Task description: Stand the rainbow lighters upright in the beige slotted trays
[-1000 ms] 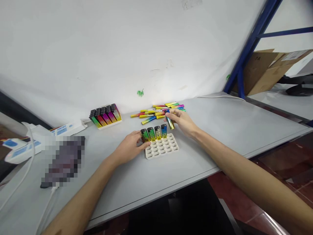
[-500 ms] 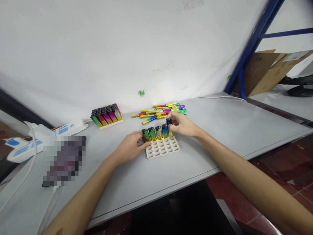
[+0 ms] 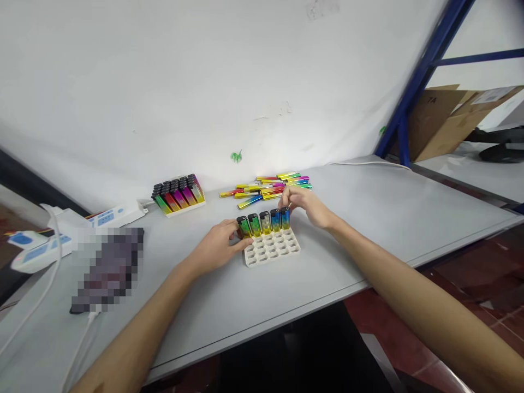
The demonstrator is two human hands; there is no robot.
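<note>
A white lighter tray (image 3: 273,252) with rows of slots lies on the table. Along its back row several lighters stand upright: green ones at the left, a clear-yellow lighter (image 3: 266,223) mid-row and blue ones at the right. My left hand (image 3: 219,244) steadies the tray's back left corner, thumb on its edge and fingers beside the leftmost green lighter (image 3: 244,226). Just behind the rightmost blue lighter (image 3: 285,218) hovers my right hand (image 3: 305,203), fingers loosely bent and apart, holding nothing I can see. Its fingertips are partly hidden behind that lighter.
Loose colourful lighters (image 3: 249,202) lie in a pile by the wall. A filled lighter tray (image 3: 186,209) stands left of them. Power strips (image 3: 104,217) and a blurred dark device (image 3: 108,270) with a white cable occupy the left side. Cardboard boxes (image 3: 454,117) sit at right.
The rightmost blue lighter has gone down into its slot, level with its neighbours. My right hand has let go of it and drawn slightly back. My left hand stays put.
</note>
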